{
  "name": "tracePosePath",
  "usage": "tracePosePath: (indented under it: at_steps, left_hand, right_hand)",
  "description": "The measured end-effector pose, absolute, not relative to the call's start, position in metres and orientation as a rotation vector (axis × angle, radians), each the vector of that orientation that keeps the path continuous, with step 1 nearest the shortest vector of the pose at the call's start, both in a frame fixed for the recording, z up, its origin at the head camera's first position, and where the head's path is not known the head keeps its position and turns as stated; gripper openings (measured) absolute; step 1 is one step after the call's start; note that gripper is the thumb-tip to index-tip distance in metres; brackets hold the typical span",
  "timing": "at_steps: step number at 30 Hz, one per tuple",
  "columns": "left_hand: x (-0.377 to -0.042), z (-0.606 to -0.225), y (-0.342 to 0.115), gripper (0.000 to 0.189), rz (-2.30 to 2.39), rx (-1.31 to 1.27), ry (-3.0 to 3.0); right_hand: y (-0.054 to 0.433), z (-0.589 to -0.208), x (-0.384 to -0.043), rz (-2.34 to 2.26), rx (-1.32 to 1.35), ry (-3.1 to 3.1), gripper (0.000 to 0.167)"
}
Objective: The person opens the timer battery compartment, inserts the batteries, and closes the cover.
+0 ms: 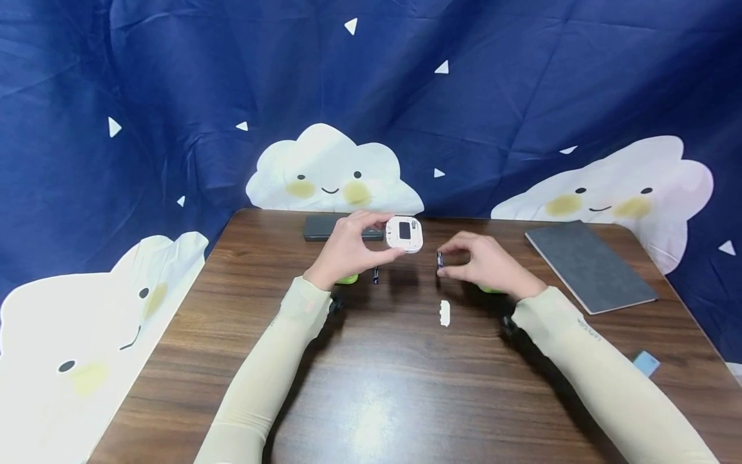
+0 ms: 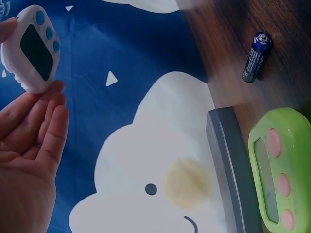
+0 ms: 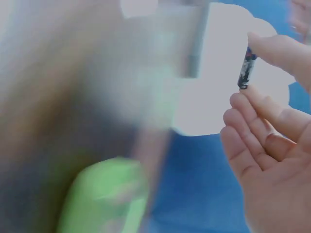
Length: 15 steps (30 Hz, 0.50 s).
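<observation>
In the head view my left hand (image 1: 348, 251) holds a small white digital timer (image 1: 404, 234) between thumb and fingers, its back with a dark square turned to me. The left wrist view shows the timer's other face, with a dark screen and blue round buttons (image 2: 49, 33). My right hand (image 1: 484, 261) pinches a small dark blue battery (image 1: 440, 260) between thumb and index finger, the other fingers extended in the right wrist view. Another such battery (image 2: 257, 57) lies on the table beside the left hand. A small white battery cover (image 1: 444, 313) lies between the forearms.
A dark grey case (image 1: 321, 227) lies at the table's back edge. Partly behind my hands are green timers, one (image 1: 348, 280) at left, one (image 1: 491, 290) at right. A grey notebook (image 1: 591, 267) lies far right, with a light blue block (image 1: 646, 363) nearer the right forearm.
</observation>
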State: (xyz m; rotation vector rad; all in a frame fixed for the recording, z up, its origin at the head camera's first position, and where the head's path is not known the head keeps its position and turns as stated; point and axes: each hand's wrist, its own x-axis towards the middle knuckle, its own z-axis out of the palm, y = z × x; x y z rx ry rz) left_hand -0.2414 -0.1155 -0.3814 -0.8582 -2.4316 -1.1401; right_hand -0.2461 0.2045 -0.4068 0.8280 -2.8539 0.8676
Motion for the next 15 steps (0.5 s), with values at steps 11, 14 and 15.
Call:
tracePosePath:
  at_steps: [11, 14, 15]
  left_hand:
    - [-0.244, -0.384, -0.117, 0.058, -1.191, -0.898, -2.349]
    - [-0.243, -0.383, -0.117, 0.057, -1.194, -0.898, -2.342]
    - [-0.243, -0.384, -0.117, 0.057, -1.193, -0.898, -2.34]
  right_hand:
    - [0.172, -0.341, -0.235, 1.387, 0.786, -2.655, 0.036]
    - [0.165, -0.339, -0.233, 1.373, 0.828, -2.64, 0.035]
    - [0.164, -0.339, -0.232, 1.356, 0.833, -2.639, 0.035]
